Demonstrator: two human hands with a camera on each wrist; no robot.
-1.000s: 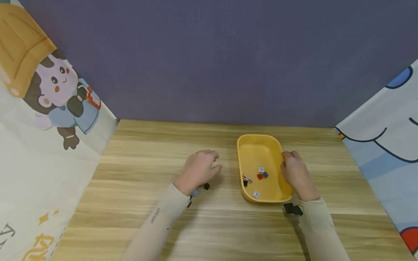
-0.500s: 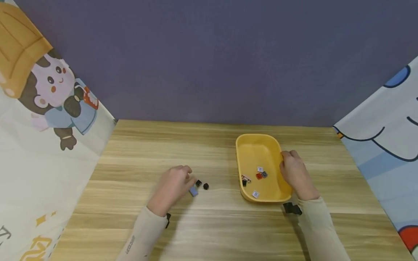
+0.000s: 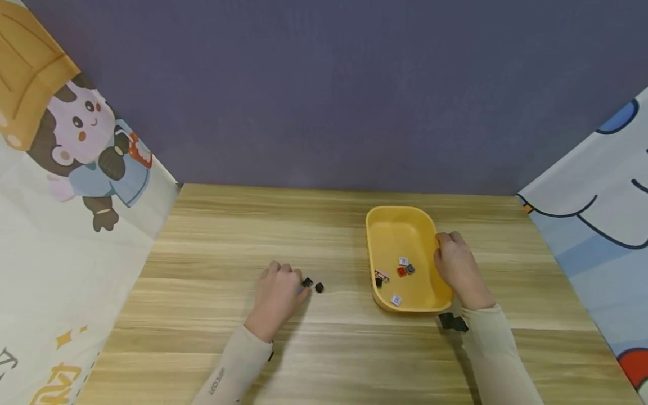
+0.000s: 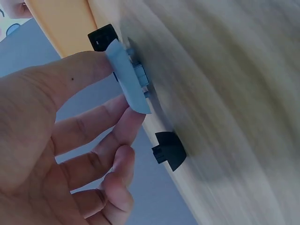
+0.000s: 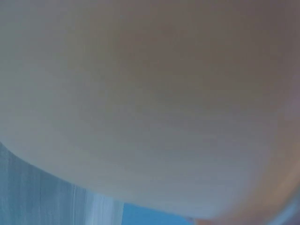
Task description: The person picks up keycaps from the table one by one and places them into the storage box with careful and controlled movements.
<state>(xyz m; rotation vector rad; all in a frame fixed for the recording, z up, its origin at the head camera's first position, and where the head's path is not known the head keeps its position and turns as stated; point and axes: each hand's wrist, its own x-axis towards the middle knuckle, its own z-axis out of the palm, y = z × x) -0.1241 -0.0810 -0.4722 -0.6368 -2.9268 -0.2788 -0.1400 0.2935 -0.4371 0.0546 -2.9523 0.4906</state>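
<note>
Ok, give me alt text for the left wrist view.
A left hand pinches a light blue piece at a wooden tabletop. One black piece appears higher in frame, another lower, with part of a yellow tray at upper left.

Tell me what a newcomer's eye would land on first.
Probably the yellow tray, right of centre on the table, its rim gripped by the right hand. Then, left of it, the left hand pinching a blue piece near black pieces, and the cartoon figure at the head view's upper left.
</note>
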